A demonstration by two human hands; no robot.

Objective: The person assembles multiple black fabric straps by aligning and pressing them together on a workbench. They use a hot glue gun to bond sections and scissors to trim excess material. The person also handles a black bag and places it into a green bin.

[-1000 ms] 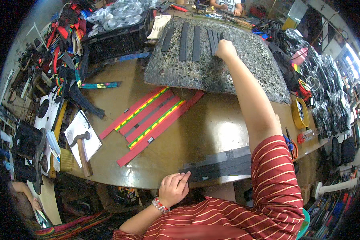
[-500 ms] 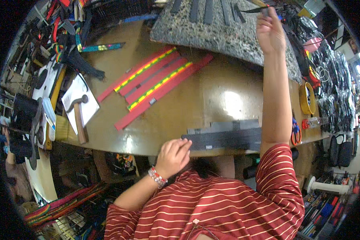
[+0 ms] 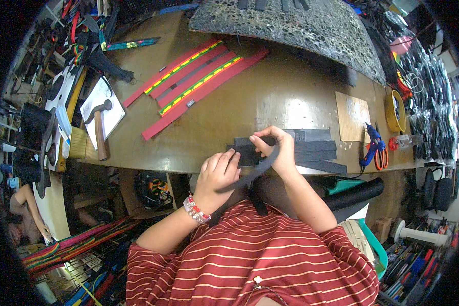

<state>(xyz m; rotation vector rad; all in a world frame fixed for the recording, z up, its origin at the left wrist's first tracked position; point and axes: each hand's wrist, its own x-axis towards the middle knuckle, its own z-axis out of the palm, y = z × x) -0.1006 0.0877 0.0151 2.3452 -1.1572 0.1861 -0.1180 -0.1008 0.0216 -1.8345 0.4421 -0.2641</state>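
At the near edge of the table, several flat black strips (image 3: 316, 150) lie side by side, one with a small pale label. My left hand (image 3: 217, 176), a beaded bracelet on its wrist, has its fingers bent together over the strips' left end. A loose black strip (image 3: 255, 176) bows up from beneath that palm toward my right hand (image 3: 280, 150). The right thumb and forefinger come together above the row, with the strip's upper part against this hand. Its exact ends are hidden by my fingers.
Red strips with yellow-green bands (image 3: 199, 89) lie at mid-table. A hammer (image 3: 101, 130) rests on white paper at left. Scissors with orange handles (image 3: 381, 159), blue-handled cutters (image 3: 373, 145), cardboard (image 3: 353, 117) and a yellow bowl (image 3: 395, 112) are at right. A speckled board (image 3: 290, 28) stands behind.
My right hand has come down from the speckled board, bringing a black strip to the row beside my left hand. The left hand stays at the row's left end. The view has shifted slightly.
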